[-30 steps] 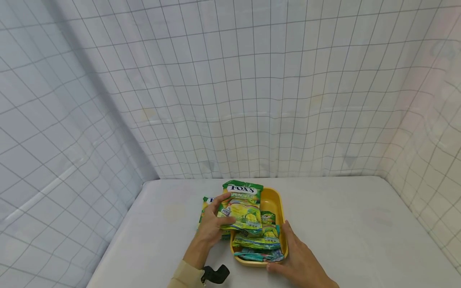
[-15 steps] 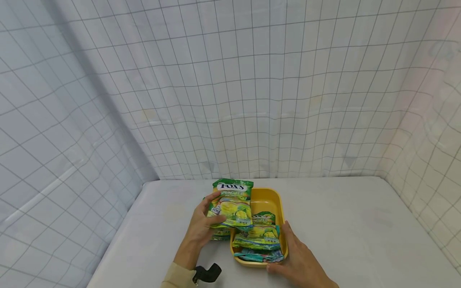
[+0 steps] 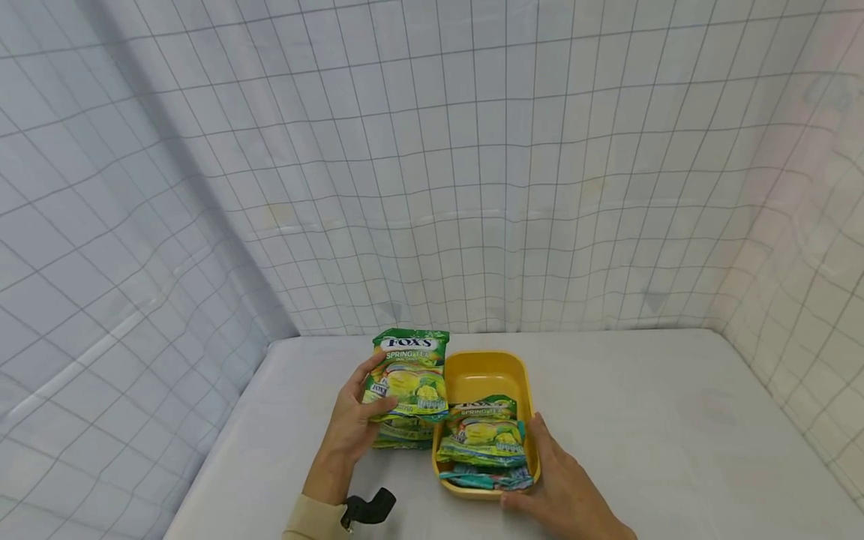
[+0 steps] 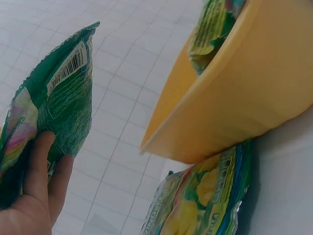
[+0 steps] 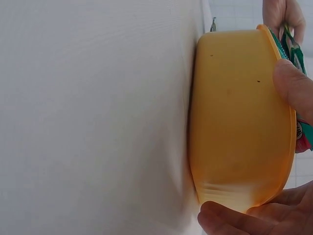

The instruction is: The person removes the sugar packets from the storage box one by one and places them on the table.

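My left hand (image 3: 354, 414) holds a green and yellow Fox's Spring Tea candy bag (image 3: 410, 375) with the thumb in front. The bag is raised just left of a yellow plastic basket (image 3: 484, 364), and its barcoded back shows in the left wrist view. My right hand (image 3: 563, 480) grips the basket's near right corner, thumb on the near side and fingers along the right wall. Inside the basket lie another Fox's candy bag (image 3: 484, 435) and a teal packet (image 3: 486, 477) nearer me.
Another green candy bag (image 3: 403, 433) lies on the white table (image 3: 641, 420) left of the basket, partly hidden under the raised bag. White grid-lined sheeting (image 3: 472, 187) rises behind and on both sides. A black strap (image 3: 370, 507) is on my left wrist.
My left hand has moved left with the candy bag, from over the basket to beside it. More of the basket's inside now shows. My right hand has stayed at its corner.
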Demonstrator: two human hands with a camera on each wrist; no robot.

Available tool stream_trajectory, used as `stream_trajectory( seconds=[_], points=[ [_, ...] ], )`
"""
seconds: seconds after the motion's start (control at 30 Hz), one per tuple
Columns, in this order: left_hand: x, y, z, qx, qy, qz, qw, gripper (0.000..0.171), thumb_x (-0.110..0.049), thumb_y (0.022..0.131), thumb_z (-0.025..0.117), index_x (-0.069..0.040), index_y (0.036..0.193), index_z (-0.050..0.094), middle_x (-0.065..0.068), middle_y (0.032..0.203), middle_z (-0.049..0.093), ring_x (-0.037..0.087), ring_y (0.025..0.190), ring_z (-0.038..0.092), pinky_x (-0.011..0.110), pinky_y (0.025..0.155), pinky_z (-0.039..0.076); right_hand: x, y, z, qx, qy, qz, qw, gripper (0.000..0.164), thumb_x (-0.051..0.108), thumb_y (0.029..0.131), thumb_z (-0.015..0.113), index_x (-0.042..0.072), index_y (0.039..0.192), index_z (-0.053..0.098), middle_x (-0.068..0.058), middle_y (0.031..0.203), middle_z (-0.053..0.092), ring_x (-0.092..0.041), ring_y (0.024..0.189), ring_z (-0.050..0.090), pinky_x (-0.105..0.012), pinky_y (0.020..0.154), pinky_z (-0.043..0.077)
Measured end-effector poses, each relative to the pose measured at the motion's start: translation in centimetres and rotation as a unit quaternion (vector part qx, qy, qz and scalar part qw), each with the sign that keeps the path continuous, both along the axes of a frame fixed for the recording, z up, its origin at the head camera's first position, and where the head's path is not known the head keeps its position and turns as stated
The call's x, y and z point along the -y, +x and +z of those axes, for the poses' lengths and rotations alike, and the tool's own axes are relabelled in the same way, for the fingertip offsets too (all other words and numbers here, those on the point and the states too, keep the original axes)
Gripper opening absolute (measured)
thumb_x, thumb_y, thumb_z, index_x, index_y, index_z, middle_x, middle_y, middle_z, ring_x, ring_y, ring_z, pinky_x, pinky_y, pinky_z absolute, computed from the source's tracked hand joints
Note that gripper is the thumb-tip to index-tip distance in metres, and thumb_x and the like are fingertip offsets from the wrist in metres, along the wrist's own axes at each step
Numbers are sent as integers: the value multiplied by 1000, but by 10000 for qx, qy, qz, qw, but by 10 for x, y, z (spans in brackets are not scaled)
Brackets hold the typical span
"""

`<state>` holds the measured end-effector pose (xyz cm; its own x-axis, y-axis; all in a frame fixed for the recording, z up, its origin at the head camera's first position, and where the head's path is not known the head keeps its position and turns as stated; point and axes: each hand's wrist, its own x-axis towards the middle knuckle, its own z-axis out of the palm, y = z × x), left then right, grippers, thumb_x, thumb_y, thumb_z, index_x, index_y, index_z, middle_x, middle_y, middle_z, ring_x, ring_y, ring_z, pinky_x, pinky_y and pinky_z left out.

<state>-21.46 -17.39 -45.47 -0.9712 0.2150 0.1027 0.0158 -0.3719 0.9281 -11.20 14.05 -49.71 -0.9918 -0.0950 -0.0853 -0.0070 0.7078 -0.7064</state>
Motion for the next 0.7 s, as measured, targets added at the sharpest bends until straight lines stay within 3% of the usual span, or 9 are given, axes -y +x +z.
stream_trajectory(
  seconds=[0.33,0.7],
  points=[
    [25,-6,-3,-372,366,-374,9979,83,23,94,48,-7,163,12,5,159,24,13,131,50,25,97,51,-2,0,-2,-103,-120,53,9999,137,69,66,84,4,163,13,-23,163,26,-46,142,37,-61,110,36],
    [51,-10,-4,-566,536,-428,9960,84,24,96,41,-8,164,5,5,163,12,11,133,48,20,92,52,-2,0,-2,-56,-207,40,9998,136,67,66,85,6,163,13,-23,162,27,-46,142,38,-61,110,36]
  ],
)
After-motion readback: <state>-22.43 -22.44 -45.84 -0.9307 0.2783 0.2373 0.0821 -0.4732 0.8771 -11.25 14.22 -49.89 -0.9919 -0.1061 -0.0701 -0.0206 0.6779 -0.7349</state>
